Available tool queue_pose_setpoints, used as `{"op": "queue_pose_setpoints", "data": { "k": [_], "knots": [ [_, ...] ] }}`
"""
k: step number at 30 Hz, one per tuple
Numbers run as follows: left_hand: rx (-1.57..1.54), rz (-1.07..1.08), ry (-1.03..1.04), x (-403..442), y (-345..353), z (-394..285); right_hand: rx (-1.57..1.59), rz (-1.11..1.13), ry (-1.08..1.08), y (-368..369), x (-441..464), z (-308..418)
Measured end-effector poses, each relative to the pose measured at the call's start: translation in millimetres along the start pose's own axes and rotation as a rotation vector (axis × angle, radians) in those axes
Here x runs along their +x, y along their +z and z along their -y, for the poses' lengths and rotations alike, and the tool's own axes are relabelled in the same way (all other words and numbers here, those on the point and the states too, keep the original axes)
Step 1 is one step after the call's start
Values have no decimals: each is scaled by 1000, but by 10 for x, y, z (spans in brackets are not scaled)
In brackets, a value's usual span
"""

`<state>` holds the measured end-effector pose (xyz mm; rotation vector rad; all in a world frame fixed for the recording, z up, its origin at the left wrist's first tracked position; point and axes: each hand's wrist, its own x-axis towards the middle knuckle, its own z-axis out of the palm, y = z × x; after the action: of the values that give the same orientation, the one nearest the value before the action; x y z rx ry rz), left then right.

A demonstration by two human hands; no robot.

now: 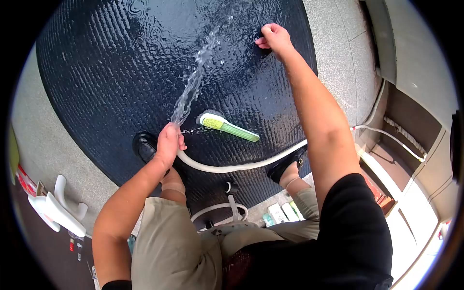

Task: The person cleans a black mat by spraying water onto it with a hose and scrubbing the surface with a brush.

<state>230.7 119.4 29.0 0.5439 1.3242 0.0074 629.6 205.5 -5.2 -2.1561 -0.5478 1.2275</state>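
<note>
My left hand is wrapped round the end of a white hose. From that end a stream of water shoots forward and spreads over a large black ribbed mat. Farther forward, on the right, my right hand is held over the wet mat with its fingers curled in; nothing shows in them. Between the hands, nearer the left one, a green-and-white scrub brush lies on the mat. The hose curves from my left hand across to the right, passing behind my right forearm.
My shoes stand on the mat near the hose. Pale stone floor borders it. At right is an open cabinet with hose running by it. White bottles stand below, and white plastic parts are at left.
</note>
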Motion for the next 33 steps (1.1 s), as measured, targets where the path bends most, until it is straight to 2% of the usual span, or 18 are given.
{"op": "queue_pose_setpoints", "data": {
  "k": [1, 4, 5, 8, 9, 11, 13, 15, 16, 17, 19, 21, 23, 25, 27, 29, 31, 33],
  "knots": [
    [-6, -2, -2, -5, -8, 14, -10, 19, -66, 3, -41, -78],
    [-14, 0, -6, -9, -6, 1, -323, 10, -263, 67, -129, -45],
    [-18, 4, -11, -9, -2, -8, -323, 10, -263, 106, -114, -43],
    [-34, -15, -9, -4, 7, 3, -763, -183, -610, 197, -83, 15],
    [-34, -17, -11, -14, 12, -3, -761, -180, -609, 223, -71, 55],
    [-28, -30, -12, -27, 29, -31, -1101, -150, -647, 260, -68, 126],
    [-33, -26, -23, -11, 36, -36, -1165, -101, -664, 238, -59, 154],
    [-36, -24, -36, 13, 34, -39, -1081, -44, -573, 198, -15, 179],
    [-21, -13, -24, 26, 35, -33, -797, -10, -452, 134, 22, 185],
    [-7, -2, -13, 35, 31, -25, -88, 27, -114, 95, 36, 166],
    [-20, -6, -10, 30, 17, -11, 609, -191, 67, -74, 57, 111],
    [-29, -9, -9, 6, 5, 10, 662, -308, 129, -296, -17, -91],
    [-51, -37, -34, -11, -9, 11, 589, -496, 192, -560, 13, -361],
    [-51, -40, -38, -19, -27, 26, 457, -635, -17, -634, -132, -532],
    [-50, -37, -35, -11, -30, 29, 379, -715, 9, -683, -232, -716],
    [-28, -36, -22, -11, -19, 33, -151, -523, -314, -702, -397, -1000],
    [-5, -14, -9, 10, -12, 29, -558, -395, -482, -291, -950, -814],
    [9, -8, -22, 1, 18, 27, -630, -78, -487, 124, -1528, -683]
  ]
}}
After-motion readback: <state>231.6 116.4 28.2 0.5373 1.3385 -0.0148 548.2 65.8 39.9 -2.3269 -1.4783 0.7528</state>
